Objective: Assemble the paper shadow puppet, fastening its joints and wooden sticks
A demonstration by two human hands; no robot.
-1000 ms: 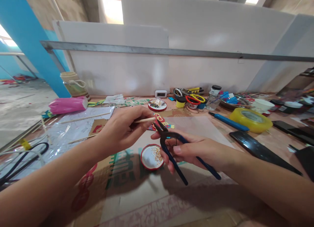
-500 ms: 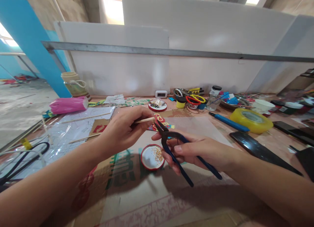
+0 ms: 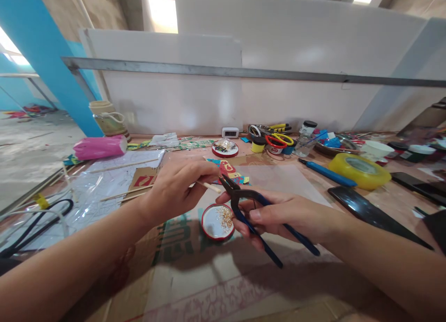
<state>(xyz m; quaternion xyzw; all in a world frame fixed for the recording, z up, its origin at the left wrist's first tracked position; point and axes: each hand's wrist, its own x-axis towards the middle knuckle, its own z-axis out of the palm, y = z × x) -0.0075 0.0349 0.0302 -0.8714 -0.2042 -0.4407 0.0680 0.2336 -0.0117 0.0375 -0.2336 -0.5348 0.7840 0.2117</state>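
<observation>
My left hand [image 3: 177, 185] is closed on a thin wooden stick [image 3: 210, 187], whose tip points right and slightly down. My right hand [image 3: 278, 215] grips a pair of blue-handled pliers [image 3: 251, 206], with the black jaws right beside the stick's tip. Just below both hands lies a red-rimmed lid [image 3: 216, 222] holding small gold beads, on flattened cardboard [image 3: 181, 266]. A small colourful paper piece [image 3: 228, 171] lies behind the hands.
At the back stand a second lid of beads [image 3: 225, 148], scissors [image 3: 278, 140], a small bottle [image 3: 304, 138] and a metal tray [image 3: 334, 145]. A yellow tape roll [image 3: 358, 169], blue pen [image 3: 327, 172] and black phone [image 3: 376, 215] lie right. Pink roll [image 3: 99, 147], plastic sheet [image 3: 104, 178] and black cable [image 3: 28, 231] lie left.
The stick's tip has tilted downward toward the lid. The pliers have shifted slightly right and lower, and their handles have spread a little.
</observation>
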